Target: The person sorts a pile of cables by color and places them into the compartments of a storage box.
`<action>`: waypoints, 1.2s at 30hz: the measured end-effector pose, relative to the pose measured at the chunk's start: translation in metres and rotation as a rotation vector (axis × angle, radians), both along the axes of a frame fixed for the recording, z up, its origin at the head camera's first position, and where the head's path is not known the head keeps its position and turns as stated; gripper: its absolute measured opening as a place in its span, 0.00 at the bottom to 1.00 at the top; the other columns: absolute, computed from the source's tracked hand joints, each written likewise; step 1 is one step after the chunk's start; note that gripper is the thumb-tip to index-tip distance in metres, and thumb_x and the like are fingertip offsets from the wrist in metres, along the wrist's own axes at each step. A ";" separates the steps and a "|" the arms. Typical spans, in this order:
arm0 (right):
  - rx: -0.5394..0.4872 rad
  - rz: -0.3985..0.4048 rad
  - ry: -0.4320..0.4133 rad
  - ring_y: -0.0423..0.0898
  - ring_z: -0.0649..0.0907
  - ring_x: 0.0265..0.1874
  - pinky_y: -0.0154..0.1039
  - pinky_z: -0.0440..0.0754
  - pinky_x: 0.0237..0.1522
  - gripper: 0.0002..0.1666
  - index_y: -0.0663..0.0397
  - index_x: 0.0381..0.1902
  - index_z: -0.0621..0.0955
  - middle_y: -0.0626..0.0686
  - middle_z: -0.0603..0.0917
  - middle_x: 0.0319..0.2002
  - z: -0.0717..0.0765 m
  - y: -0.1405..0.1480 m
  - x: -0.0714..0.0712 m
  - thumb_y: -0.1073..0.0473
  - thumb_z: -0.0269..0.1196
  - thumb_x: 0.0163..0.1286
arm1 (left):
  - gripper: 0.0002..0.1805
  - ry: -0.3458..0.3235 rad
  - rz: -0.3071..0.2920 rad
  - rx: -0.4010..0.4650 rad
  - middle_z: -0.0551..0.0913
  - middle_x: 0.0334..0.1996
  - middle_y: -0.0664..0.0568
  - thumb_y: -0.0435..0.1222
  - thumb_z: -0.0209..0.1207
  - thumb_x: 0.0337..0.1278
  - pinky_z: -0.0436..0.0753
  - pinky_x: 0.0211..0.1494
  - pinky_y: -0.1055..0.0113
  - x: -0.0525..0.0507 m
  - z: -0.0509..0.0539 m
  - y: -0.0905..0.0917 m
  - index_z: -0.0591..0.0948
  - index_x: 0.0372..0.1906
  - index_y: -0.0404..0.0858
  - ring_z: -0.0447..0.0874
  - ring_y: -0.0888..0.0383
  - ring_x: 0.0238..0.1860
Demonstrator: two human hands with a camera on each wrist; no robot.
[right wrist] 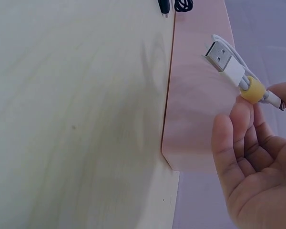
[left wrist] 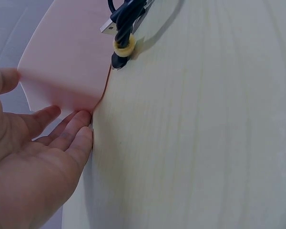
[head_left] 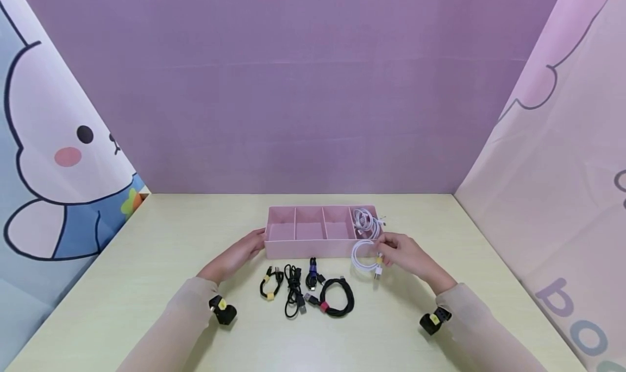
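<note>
A pink box [head_left: 308, 248] with four compartments stands on the table; white cables [head_left: 367, 222] lie coiled in its rightmost compartment. My left hand [head_left: 240, 256] touches the box's left end, and in the left wrist view the fingers of that hand [left wrist: 43, 157] rest along the pink wall [left wrist: 66, 62]. My right hand [head_left: 408, 257] pinches a coiled white cable [head_left: 358, 263] in front of the box's right end. The right wrist view shows the right hand [right wrist: 262, 162] with the cable's yellow tie [right wrist: 252, 90] at its fingertips and a USB plug [right wrist: 225, 60] pointing away.
Several black cables lie in front of the box: one with yellow ties [head_left: 270, 295], a long bundle [head_left: 294, 290], one with a blue tie [head_left: 313, 269] and a round coil with a red tie [head_left: 351, 301]. A purple panel [head_left: 303, 89] rises behind the table.
</note>
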State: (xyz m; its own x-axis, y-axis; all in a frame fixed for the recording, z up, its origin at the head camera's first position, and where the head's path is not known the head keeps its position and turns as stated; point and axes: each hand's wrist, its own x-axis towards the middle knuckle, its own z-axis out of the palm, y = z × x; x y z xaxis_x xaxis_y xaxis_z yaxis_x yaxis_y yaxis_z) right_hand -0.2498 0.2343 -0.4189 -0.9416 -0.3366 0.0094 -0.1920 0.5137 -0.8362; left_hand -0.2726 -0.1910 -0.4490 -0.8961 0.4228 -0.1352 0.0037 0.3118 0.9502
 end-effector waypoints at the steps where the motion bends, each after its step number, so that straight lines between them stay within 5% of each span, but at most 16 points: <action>1: 0.000 -0.001 0.001 0.50 0.82 0.30 0.46 0.87 0.36 0.16 0.68 0.46 0.80 0.54 0.82 0.29 0.000 0.000 0.000 0.57 0.57 0.75 | 0.42 0.001 0.000 0.001 0.56 0.77 0.42 0.62 0.37 0.76 0.55 0.78 0.53 0.000 0.000 0.000 0.50 0.80 0.38 0.55 0.45 0.76; 36: 0.005 -0.036 0.055 0.50 0.82 0.31 0.43 0.88 0.37 0.18 0.67 0.45 0.80 0.54 0.81 0.30 0.033 0.000 -0.012 0.54 0.58 0.76 | 0.43 0.010 -0.001 -0.018 0.54 0.78 0.43 0.63 0.38 0.75 0.55 0.78 0.55 -0.002 -0.003 -0.001 0.51 0.80 0.38 0.55 0.46 0.76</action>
